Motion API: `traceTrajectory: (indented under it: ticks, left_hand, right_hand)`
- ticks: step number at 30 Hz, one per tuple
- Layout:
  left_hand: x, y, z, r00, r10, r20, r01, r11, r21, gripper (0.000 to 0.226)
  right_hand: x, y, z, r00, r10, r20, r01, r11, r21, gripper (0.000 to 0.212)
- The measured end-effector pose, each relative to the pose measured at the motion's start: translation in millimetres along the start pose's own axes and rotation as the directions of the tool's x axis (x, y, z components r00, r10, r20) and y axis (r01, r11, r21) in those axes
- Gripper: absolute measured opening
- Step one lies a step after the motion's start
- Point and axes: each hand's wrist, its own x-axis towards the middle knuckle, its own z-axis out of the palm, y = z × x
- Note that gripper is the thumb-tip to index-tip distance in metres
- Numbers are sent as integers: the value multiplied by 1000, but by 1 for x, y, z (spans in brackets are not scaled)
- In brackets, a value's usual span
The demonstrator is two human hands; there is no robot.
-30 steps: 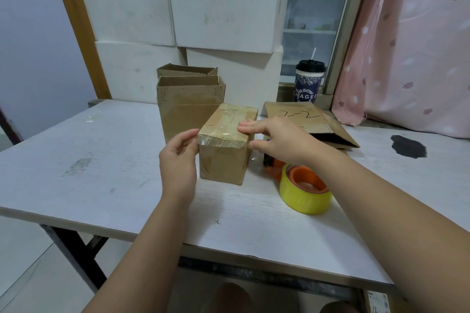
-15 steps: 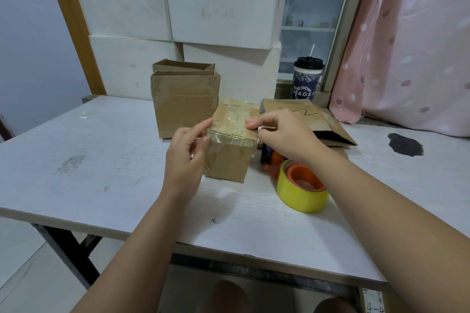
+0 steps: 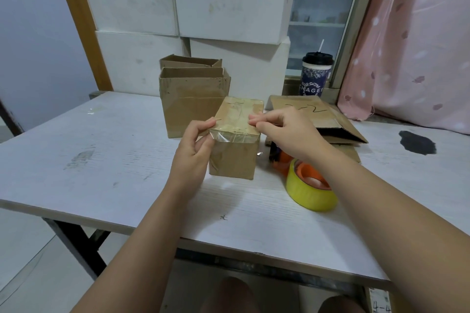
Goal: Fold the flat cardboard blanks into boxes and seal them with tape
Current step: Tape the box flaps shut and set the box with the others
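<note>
Where a white table (image 3: 101,160) fills the view from a head-worn camera, a small box (image 3: 234,157) of brown cardboard stands near its middle, closed, with clear tape shining across its top and folded down over the near edge. The left hand (image 3: 193,150) grips the box's near left corner: the thumb lies on the top edge and the curled fingers press together against the left side. The right hand (image 3: 287,132) reaches in from the right, its fingers curled and its thumb and forefinger tips drawn close together on the taped top by the right edge. Whether they pinch loose tape or only press it cannot be told.

Just right of the box lies a yellow tape roll (image 3: 311,195), with an orange dispenser (image 3: 281,162) partly hidden under the right wrist. Behind the box stand two open cartons (image 3: 193,107), one behind the other. Flat blanks (image 3: 328,122) lie stacked behind the right hand. A dark cup (image 3: 315,76) with a straw stands further back, beside a pink curtain (image 3: 419,46).
</note>
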Motion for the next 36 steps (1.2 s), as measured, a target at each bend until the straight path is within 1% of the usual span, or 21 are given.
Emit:
traceTrajectory:
  ticks: [2, 4, 9, 13, 16, 19, 24, 28, 32, 34, 35, 36]
  left_hand:
    - [-2, 0, 1, 1000, 8, 19, -7, 999, -47, 25]
    - [-2, 0, 2, 1000, 7, 14, -6, 998, -55, 26]
    - [-1, 4, 5, 1000, 12, -23, -13, 999, -46, 42]
    - [1, 4, 6, 999, 10, -34, -11, 999, -44, 40]
    - [4, 6, 6, 1000, -7, -14, 6, 998, -63, 37]
    - [5, 8, 8, 1000, -22, 16, 24, 997, -68, 34]
    - [6, 9, 16, 997, -33, 73, 38, 997, -67, 34]
    - [4, 10, 17, 995, -36, 92, 37, 999, -1, 17]
    - [6, 20, 18, 996, -12, 92, 4, 997, 79, 31]
    - [9, 28, 21, 997, -8, 83, -4, 991, 137, 41]
    - [11, 32, 22, 997, -11, 70, -2, 982, 186, 42]
    - [14, 35, 23, 998, -22, 60, 6, 969, 245, 40]
  right_hand:
    - [0, 1, -3, 1000, -19, 11, 19, 999, -30, 19]
    - [0, 1, -6, 999, -31, 41, 33, 998, -59, 19]
    - [-1, 1, -17, 982, -63, 176, 91, 984, -153, 29]
    - [-3, 4, -26, 960, -70, 272, 101, 990, -101, 35]
    - [-2, 4, -28, 955, -73, 288, 103, 990, -91, 39]
    - [-1, 4, -32, 957, -62, 284, 99, 988, -118, 41]
    - [0, 12, -34, 980, -55, 190, 89, 981, -173, 42]
    - [-2, 15, -26, 990, -51, 133, 73, 983, -167, 45]
    - [-7, 15, -21, 992, -94, 86, 112, 963, -243, 51]
    - [-8, 12, -21, 993, -68, 94, 88, 969, -232, 56]
    - [-8, 11, -20, 995, -50, 86, 67, 975, -210, 57]
    - [-7, 9, -21, 997, -40, 68, 52, 981, -187, 53]
